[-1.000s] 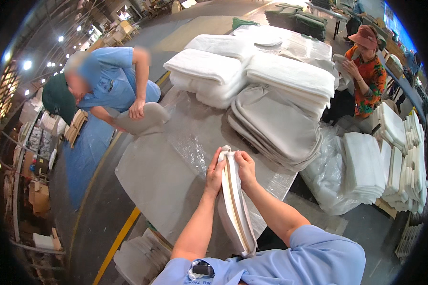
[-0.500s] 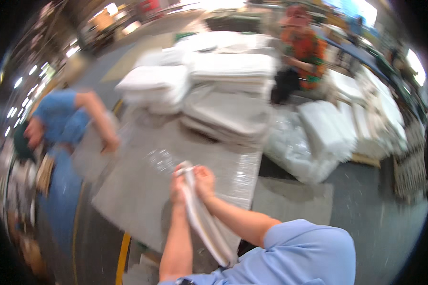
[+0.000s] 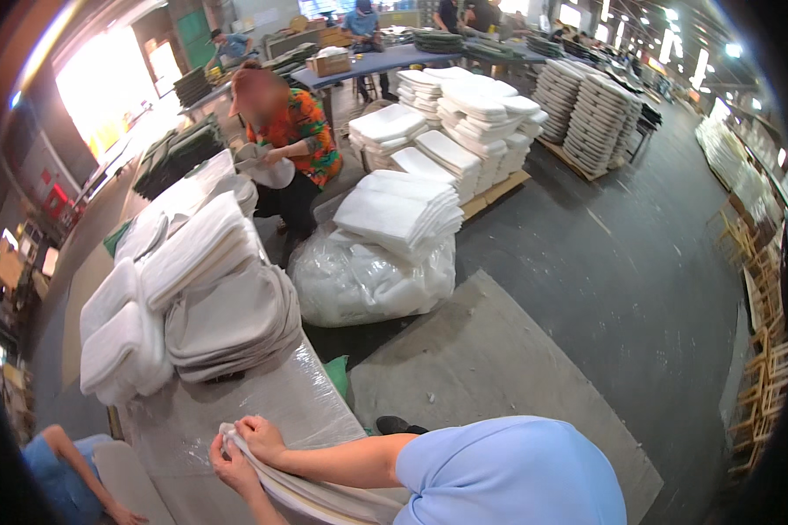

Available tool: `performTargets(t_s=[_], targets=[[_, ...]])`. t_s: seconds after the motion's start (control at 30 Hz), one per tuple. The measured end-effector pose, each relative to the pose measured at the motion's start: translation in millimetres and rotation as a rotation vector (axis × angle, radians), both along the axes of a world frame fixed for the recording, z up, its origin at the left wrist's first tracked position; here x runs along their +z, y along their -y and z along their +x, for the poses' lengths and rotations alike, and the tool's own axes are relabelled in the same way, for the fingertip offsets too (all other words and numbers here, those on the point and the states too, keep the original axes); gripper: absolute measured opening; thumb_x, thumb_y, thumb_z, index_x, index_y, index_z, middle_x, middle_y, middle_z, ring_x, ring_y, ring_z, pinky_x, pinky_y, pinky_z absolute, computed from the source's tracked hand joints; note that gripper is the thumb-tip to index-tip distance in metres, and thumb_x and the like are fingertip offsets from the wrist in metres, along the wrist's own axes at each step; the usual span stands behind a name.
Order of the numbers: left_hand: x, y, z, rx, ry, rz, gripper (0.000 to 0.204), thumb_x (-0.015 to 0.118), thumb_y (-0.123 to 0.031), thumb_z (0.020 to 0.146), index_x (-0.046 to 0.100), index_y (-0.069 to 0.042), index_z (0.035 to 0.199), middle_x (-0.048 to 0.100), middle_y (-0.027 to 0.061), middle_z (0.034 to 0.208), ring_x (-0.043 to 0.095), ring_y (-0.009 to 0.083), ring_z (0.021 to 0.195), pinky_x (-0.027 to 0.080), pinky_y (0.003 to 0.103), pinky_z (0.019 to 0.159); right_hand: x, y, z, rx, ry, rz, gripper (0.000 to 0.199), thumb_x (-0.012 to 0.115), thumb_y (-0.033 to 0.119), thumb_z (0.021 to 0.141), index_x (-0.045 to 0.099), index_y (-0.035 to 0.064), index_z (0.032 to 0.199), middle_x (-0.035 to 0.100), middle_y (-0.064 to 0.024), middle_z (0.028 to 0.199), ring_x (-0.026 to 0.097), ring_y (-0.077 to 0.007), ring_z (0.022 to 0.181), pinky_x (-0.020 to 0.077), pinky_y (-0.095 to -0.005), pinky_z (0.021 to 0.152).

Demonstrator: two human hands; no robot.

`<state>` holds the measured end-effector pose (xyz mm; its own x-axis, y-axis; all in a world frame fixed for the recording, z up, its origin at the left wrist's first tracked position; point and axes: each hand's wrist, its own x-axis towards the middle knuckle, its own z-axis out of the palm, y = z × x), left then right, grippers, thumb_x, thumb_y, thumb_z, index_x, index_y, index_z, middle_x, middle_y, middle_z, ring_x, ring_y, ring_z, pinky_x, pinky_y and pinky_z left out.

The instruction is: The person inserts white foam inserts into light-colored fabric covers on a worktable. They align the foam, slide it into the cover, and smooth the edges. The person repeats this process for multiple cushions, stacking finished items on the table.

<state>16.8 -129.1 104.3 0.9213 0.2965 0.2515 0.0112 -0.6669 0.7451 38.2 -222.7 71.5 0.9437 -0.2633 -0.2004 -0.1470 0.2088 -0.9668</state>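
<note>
My left hand (image 3: pixel 233 467) and my right hand (image 3: pixel 263 440) are close together over the plastic-wrapped table, both closed on one end of a pale cushion (image 3: pixel 311 495). Seen nearly edge-on, this cushion shows white and beige layers and runs back from my fingers toward my body. My fingertips pinch its fabric at the corner; the exact grip is partly hidden. Just beyond my hands lies a stack of grey-beige fabric covers (image 3: pixel 228 322). Behind and beside these covers are piles of white padding (image 3: pixel 197 249).
A clear plastic bag (image 3: pixel 368 284) of white padding stands right of the table (image 3: pixel 184 420). A person in a patterned shirt (image 3: pixel 311 144) handles a pale piece beyond it. A blue-clad co-worker (image 3: pixel 66 477) is at lower left. Stacked cushions (image 3: pixel 595 122) and wooden frames (image 3: pixel 766 385) stand farther right.
My view has swung to the right, so the table and co-worker now sit farther left. Both hands still grip the cushion end.
</note>
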Motion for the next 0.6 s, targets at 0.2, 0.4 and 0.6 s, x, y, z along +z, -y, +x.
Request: performTargets(t_s=[0.2, 0.4, 0.6], targets=[[8, 3, 8, 0.049, 0.025, 0.317, 0.009, 0.068, -0.007, 0.095, 0.065, 0.002, 0.096, 0.067, 0.0153, 0.103, 0.066, 0.0351, 0.094, 0.053, 0.047, 0.084, -2, -5, -5, 0.0, 0.075, -0.041, 0.028, 0.064, 0.03, 0.104, 0.074, 0.0045, 0.1, 0.069, -0.0154, 0.096, 0.067, -0.0308, 0.093, 0.0515, -0.0416, 0.083], [2, 4, -5, 0.077, 0.158, 0.298, 0.009, 0.064, -0.006, 0.096, 0.062, 0.001, 0.091, 0.064, 0.0153, 0.097, 0.063, 0.0355, 0.09, 0.05, 0.048, 0.082, -2, -6, -12, 0.022, 0.157, -0.006, 0.026, 0.064, 0.029, 0.105, 0.073, 0.0037, 0.102, 0.067, -0.0155, 0.096, 0.065, -0.0325, 0.092, 0.051, -0.0422, 0.082], [-1, 2, -29, -0.046, 0.211, 0.327, 0.012, 0.064, -0.009, 0.098, 0.061, 0.002, 0.093, 0.062, 0.017, 0.098, 0.062, 0.0376, 0.092, 0.051, 0.049, 0.082, 1, -10, -15, 0.044, 0.194, 0.006, 0.026, 0.066, 0.028, 0.105, 0.072, 0.0025, 0.102, 0.067, -0.0164, 0.097, 0.066, -0.0325, 0.094, 0.0517, -0.0424, 0.083]])
